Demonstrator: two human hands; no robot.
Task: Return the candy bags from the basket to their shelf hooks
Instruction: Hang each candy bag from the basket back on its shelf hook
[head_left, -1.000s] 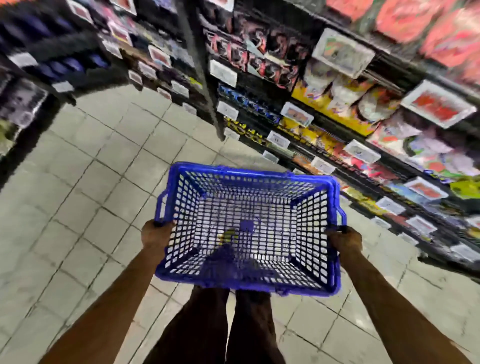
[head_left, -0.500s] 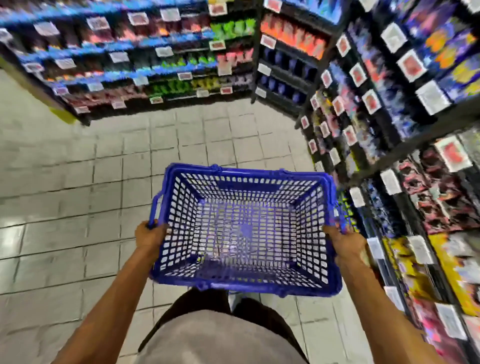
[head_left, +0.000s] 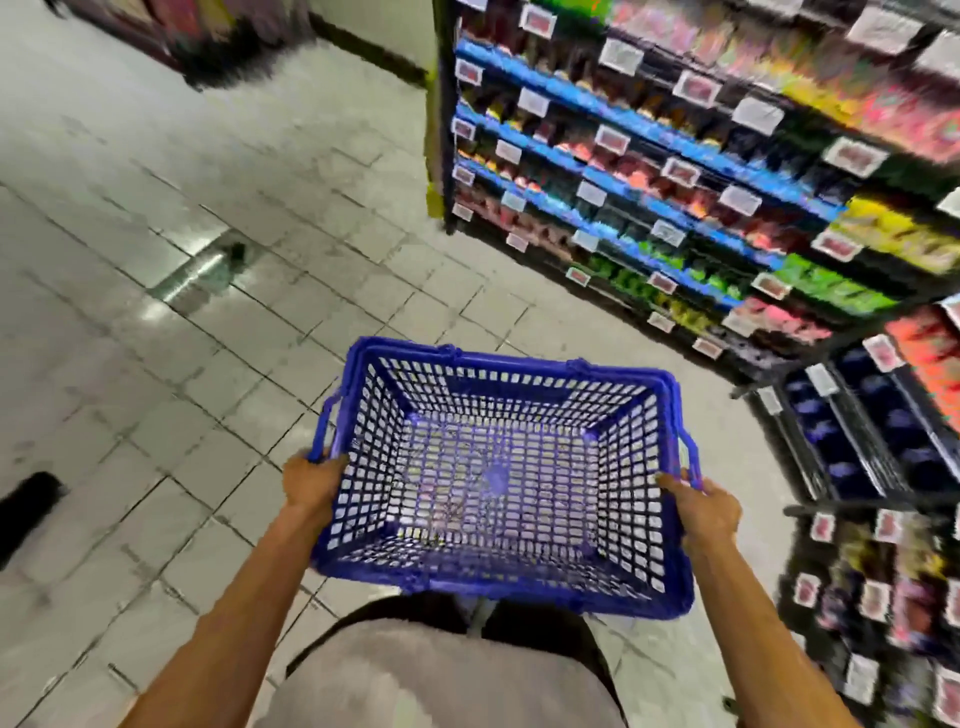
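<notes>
Blue basket (head_left: 519, 366) in 2 curled hands (head_left: 314, 483) (head_left: 709, 512)

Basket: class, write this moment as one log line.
basket: blue, no bags seen inside | left grip: holds its left side | right grip: holds its right side | shelves: right

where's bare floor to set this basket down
Bare tiled floor lies open left of and beyond the basket, up to the shelves. The right is crowded: packed shelves run close beside the basket. A dark shape sits at the left edge.
</notes>
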